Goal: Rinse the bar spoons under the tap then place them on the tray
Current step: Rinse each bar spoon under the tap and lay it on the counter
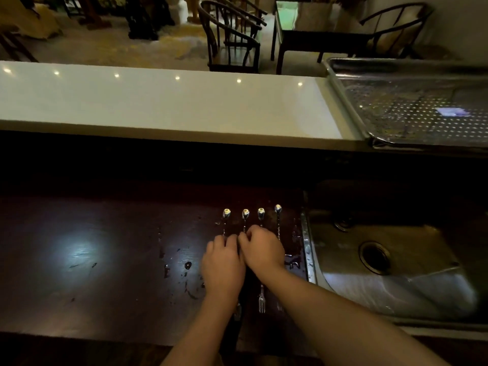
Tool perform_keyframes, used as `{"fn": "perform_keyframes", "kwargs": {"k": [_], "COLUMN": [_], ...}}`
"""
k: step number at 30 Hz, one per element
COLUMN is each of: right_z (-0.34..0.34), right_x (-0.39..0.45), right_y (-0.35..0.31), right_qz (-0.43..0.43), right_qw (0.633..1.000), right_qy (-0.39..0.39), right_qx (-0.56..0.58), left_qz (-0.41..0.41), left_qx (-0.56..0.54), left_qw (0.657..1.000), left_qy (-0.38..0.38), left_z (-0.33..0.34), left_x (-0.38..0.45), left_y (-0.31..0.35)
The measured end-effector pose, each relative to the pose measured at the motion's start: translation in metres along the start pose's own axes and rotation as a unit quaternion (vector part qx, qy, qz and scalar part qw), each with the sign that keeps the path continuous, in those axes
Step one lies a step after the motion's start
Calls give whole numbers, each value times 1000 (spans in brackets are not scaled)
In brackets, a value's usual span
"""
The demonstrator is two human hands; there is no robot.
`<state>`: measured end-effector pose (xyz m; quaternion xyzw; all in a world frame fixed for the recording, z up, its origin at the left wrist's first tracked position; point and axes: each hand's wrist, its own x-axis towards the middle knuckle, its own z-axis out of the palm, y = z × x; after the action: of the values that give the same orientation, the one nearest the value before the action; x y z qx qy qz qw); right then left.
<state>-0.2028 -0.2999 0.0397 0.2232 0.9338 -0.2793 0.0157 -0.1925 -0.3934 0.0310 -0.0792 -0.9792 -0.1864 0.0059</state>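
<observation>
Dark wet desk (105, 260) carries everything: right of it a bare steel sink (390, 273), beyond that a perforated tray (412, 112). Four bar spoons (261, 214) lie left of the sink, left hand (223, 265) and right hand (261, 249) curled over their stems.

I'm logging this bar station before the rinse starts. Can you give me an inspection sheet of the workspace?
Surface: dark wooden counter, wet patches near the hands.
Job's things: four twisted-stem metal bar spoons side by side, bowls away; perforated steel tray on the white upper ledge.
Clutter: nothing seen.
Grips: left hand and right hand, fingers curled over the spoon stems.
Cables: nothing seen.
Surroundings: steel sink at right; dark wooden chairs beyond.
</observation>
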Motion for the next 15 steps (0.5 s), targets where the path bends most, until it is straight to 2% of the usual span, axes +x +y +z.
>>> {"fn": "perform_keyframes", "kwargs": {"k": [3,10,15], "right_z": [-32,-96,-142], "right_x": [0,-9,-20], "right_y": [28,104,176], "right_qz": [-9,12,15], "right_qw": [999,994,989], "right_qy": [50,109,149], "right_qx": [-5,7,-1], "left_qz": [52,163,199], "left_qx": [-11,-26,-22], "left_qw": [998,985,979], "left_qy": [19,44,46], "left_z": [7,22,38], "left_x": [0,-14,-30], "left_y": [33,121,192]}}
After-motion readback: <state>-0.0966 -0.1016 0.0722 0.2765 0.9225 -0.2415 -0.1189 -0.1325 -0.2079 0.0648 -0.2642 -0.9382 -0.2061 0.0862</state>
